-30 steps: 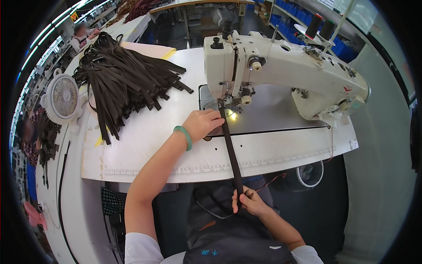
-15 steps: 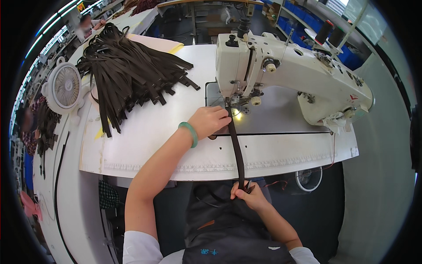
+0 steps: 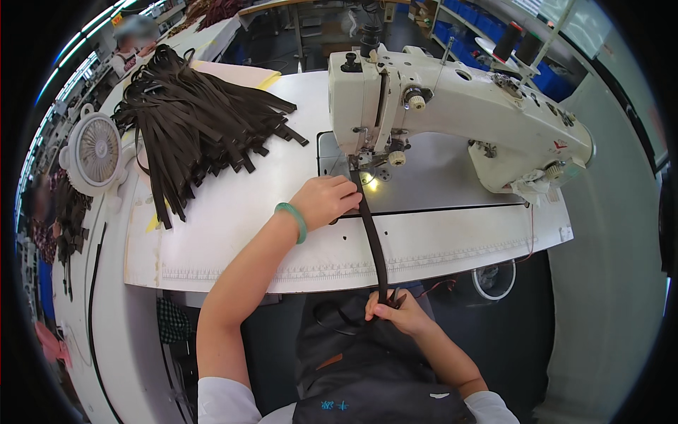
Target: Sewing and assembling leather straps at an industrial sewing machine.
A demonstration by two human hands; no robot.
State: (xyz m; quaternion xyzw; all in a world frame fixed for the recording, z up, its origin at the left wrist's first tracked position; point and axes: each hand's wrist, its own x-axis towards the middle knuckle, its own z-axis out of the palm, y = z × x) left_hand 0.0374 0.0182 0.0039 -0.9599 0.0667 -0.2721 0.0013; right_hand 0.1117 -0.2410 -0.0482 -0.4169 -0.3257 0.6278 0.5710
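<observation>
My left hand (image 3: pixel 330 199), with a green bangle at the wrist, grips a dark brown strap (image 3: pixel 371 237) on the metal sewing plate (image 3: pixel 431 187), just short of the presser foot of a white sewing machine (image 3: pixel 452 99). The strap runs from under the foot, where a small light shines, over the table's front edge down to my right hand (image 3: pixel 395 311). That hand is closed on the strap near its lower end, along with a small dark pointed item, unclear what. Left of the machine lies a large bundle of similar straps (image 3: pixel 205 120) on the white table (image 3: pixel 233 205).
A small white fan (image 3: pixel 99 152) stands at left, near another side table with more dark straps (image 3: pixel 70 219). Thread spools (image 3: pixel 508 42) and blue bins (image 3: pixel 466 35) are behind the machine. A white bucket (image 3: pixel 494 290) is below the table. A co-worker (image 3: pixel 127 56) sits back left.
My right hand has risen toward the table edge since a second ago, still holding the strap. My left hand stays near the presser foot. The view has shifted slightly.
</observation>
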